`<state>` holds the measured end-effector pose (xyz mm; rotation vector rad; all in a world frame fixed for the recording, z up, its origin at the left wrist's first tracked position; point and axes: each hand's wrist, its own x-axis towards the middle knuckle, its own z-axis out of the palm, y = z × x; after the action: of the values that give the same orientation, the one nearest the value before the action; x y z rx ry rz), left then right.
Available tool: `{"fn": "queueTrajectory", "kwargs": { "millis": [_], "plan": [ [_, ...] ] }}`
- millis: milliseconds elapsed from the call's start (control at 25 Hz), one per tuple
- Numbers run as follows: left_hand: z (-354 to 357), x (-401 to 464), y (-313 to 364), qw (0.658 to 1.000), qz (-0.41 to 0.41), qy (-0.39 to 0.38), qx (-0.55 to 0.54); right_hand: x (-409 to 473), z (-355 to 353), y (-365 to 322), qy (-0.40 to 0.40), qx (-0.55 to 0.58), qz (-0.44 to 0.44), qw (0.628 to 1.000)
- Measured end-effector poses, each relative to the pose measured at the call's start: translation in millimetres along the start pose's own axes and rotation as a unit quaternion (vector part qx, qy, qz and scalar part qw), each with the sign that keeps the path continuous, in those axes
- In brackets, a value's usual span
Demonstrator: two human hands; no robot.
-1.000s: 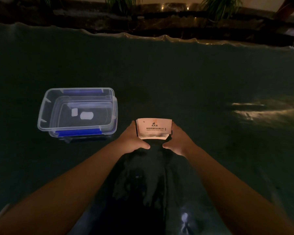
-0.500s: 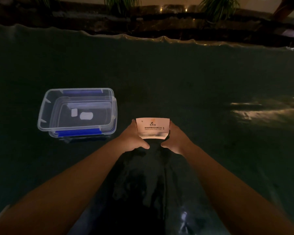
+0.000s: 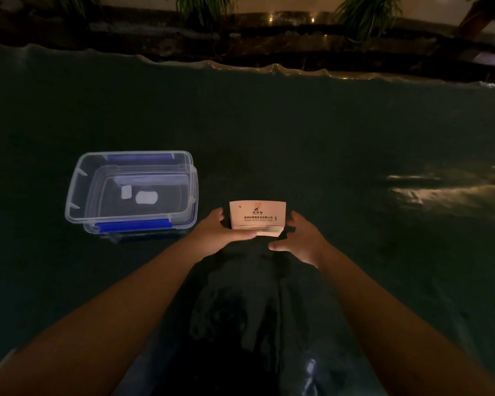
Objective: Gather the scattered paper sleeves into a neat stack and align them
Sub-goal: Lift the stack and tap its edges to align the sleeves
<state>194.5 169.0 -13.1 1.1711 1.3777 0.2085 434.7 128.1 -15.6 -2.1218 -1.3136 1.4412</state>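
Note:
A stack of pale paper sleeves (image 3: 257, 217) with dark printed text on its top face sits at the middle of the dark table. My left hand (image 3: 220, 230) grips the stack's left end, with the thumb curled along its near edge. Just right of the stack is my right hand (image 3: 301, 238), fingers spread, with a narrow dark gap between them and the stack's right edge. The near edges of the lower sleeves show as thin layers, slightly fanned toward the right.
A clear plastic container (image 3: 77, 195) with blue latches stands to the left of the stack, with its lid resting in it. Dark cloth covers the table (image 3: 326, 138). Plants and a ledge lie beyond the far edge. A light patch glares at the right.
My right hand has drawn back from the stack's right end and spread its fingers. My left hand stays on the stack, which has barely moved.

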Motion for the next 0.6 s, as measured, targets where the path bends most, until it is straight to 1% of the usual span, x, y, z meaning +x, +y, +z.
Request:
{"fn": "queueTrajectory", "kwargs": {
  "millis": [80,160,320,480,600],
  "plan": [
    [-2.0,-2.1,1.8,0.998,-0.040,0.019,-0.040,-2.2,-4.2,1.0,0.001,0.053,0.020,0.998],
    [-3.8,-2.9,5.3,0.991,-0.062,0.033,-0.110,-6.4,-7.9,-1.0,-0.004,0.105,0.033,0.994],
    [-5.9,-0.1,7.7,0.963,-0.094,0.051,-0.248,-12.4,-10.2,-8.4,-0.016,0.216,0.056,0.975],
    [-4.3,2.7,8.1,0.943,-0.115,0.051,-0.308,-13.7,-7.2,-16.5,-0.016,0.289,0.070,0.955],
    [-2.8,6.1,7.5,0.939,-0.117,0.049,-0.319,-9.5,-3.1,-17.0,-0.005,0.314,0.078,0.946]
  ]
}}
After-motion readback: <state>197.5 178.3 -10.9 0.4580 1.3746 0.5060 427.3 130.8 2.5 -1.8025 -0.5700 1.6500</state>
